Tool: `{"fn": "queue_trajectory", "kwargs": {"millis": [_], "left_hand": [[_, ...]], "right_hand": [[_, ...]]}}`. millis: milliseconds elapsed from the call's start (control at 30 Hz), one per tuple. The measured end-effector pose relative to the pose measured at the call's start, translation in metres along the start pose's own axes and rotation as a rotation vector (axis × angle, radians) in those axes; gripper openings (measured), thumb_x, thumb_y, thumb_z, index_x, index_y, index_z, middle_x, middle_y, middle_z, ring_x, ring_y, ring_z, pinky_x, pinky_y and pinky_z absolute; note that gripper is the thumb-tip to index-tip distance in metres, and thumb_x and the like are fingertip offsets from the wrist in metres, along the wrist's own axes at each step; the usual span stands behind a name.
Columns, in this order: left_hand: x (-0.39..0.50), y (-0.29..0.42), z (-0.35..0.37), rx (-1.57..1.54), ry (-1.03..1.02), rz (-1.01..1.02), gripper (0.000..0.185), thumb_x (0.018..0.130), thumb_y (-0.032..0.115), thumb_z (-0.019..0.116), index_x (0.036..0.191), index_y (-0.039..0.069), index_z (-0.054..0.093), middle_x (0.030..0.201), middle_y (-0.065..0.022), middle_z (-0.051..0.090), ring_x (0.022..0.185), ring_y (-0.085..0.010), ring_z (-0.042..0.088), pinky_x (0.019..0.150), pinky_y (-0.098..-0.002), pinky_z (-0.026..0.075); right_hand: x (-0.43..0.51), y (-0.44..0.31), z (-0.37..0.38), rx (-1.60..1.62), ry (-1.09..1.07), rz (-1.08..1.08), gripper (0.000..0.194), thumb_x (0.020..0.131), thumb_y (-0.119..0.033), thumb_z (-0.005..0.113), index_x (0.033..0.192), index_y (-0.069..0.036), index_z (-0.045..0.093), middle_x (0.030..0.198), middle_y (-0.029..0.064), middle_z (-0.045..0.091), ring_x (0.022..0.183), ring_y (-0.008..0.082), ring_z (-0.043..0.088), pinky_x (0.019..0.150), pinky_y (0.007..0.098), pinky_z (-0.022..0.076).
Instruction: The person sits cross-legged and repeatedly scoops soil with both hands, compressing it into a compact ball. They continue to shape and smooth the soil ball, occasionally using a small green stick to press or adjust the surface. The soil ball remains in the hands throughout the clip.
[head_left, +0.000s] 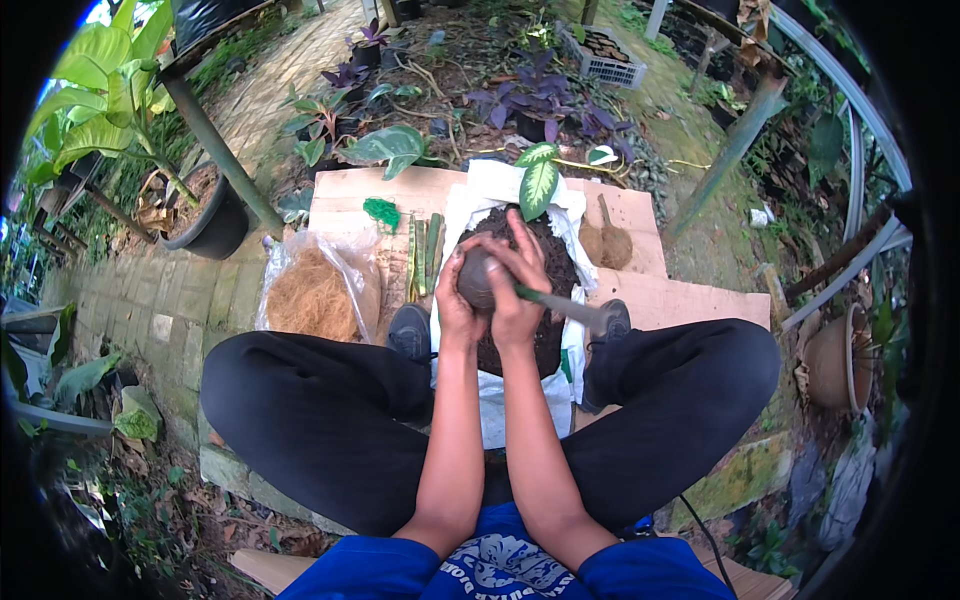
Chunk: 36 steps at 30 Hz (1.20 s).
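Note:
Between my two cupped hands is a rounded ball of dark soil (474, 280), held above an opened white sack (491, 174) of dark potting soil (541, 346). My left hand (454, 300) supports its left side. Around its right and upper side curl the fingers of my right hand (519, 289). A blurred green-and-grey stem or leaf piece (566, 306) sticks out to the right from under my right hand; where it joins the ball is hidden. Green leaf strips (424, 255) lie left of the sack, near a tangle of green twine (382, 214).
A clear plastic bag of brown coconut fibre (315, 292) stands left on the cardboard (705, 296). Fibre-like brown balls (615, 246), one with a stalk, lie right. Potted plants (532, 124), a grey crate (611, 71) and slanted posts (727, 154) surround the spot.

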<state>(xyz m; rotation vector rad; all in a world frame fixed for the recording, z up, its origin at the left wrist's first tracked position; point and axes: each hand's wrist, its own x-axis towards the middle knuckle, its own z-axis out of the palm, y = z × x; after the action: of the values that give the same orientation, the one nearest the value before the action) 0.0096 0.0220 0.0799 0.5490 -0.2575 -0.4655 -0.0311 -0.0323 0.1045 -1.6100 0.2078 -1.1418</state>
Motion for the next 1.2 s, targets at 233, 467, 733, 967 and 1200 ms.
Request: {"fn": "queue_trajectory", "kwargs": {"millis": [233, 467, 733, 967, 1200], "left_hand": [[0.001, 0.01, -0.014, 0.122, -0.092, -0.158, 0.043, 0.092, 0.032, 0.041, 0.109, -0.003, 0.06, 0.104, -0.0115, 0.064, 0.097, -0.0204, 0.061, 0.092, -0.0312, 0.045], [0.001, -0.001, 0.008, 0.455, -0.034, 0.002, 0.051, 0.09, 0.037, 0.045, 0.123, -0.001, 0.054, 0.116, -0.013, 0.06, 0.107, -0.0194, 0.056, 0.097, -0.0303, 0.041], [0.001, 0.002, -0.007, 0.226, 0.182, -0.136, 0.037, 0.092, 0.029, 0.047, 0.108, -0.002, 0.061, 0.104, -0.0099, 0.062, 0.093, -0.0158, 0.06, 0.085, -0.0291, 0.048], [-0.001, -0.005, 0.007, 0.212, -0.005, 0.074, 0.039, 0.093, 0.028, 0.048, 0.115, -0.003, 0.058, 0.111, -0.012, 0.061, 0.101, -0.0173, 0.058, 0.092, -0.0289, 0.044], [0.0, 0.003, -0.006, 0.357, 0.062, 0.124, 0.038, 0.087, 0.022, 0.045, 0.106, -0.005, 0.062, 0.111, -0.0145, 0.062, 0.104, -0.0207, 0.057, 0.096, -0.0313, 0.04]], "right_hand": [[-0.018, -0.006, 0.012, -0.231, 0.165, -0.213, 0.028, 0.077, -0.012, 0.054, 0.096, 0.0, 0.071, 0.122, 0.0168, 0.061, 0.117, 0.0339, 0.051, 0.106, 0.0456, 0.0324], [-0.004, -0.001, 0.014, 0.42, 0.44, 0.47, 0.026, 0.088, -0.007, 0.049, 0.102, 0.009, 0.063, 0.128, 0.0159, 0.055, 0.112, 0.0205, 0.055, 0.1, 0.0329, 0.0394], [-0.01, 0.008, 0.006, -0.044, 0.098, -0.121, 0.027, 0.075, -0.013, 0.061, 0.099, -0.001, 0.069, 0.121, 0.0149, 0.061, 0.123, 0.0349, 0.047, 0.108, 0.0438, 0.0294], [-0.006, 0.009, 0.009, 0.486, 0.338, 0.383, 0.024, 0.075, -0.007, 0.064, 0.098, 0.0, 0.067, 0.124, 0.0153, 0.058, 0.118, 0.0309, 0.05, 0.106, 0.0435, 0.0323], [-0.009, 0.006, 0.005, -0.046, 0.061, -0.027, 0.019, 0.073, -0.008, 0.062, 0.09, -0.003, 0.07, 0.123, 0.0136, 0.06, 0.122, 0.0334, 0.047, 0.106, 0.0439, 0.0319]]}}
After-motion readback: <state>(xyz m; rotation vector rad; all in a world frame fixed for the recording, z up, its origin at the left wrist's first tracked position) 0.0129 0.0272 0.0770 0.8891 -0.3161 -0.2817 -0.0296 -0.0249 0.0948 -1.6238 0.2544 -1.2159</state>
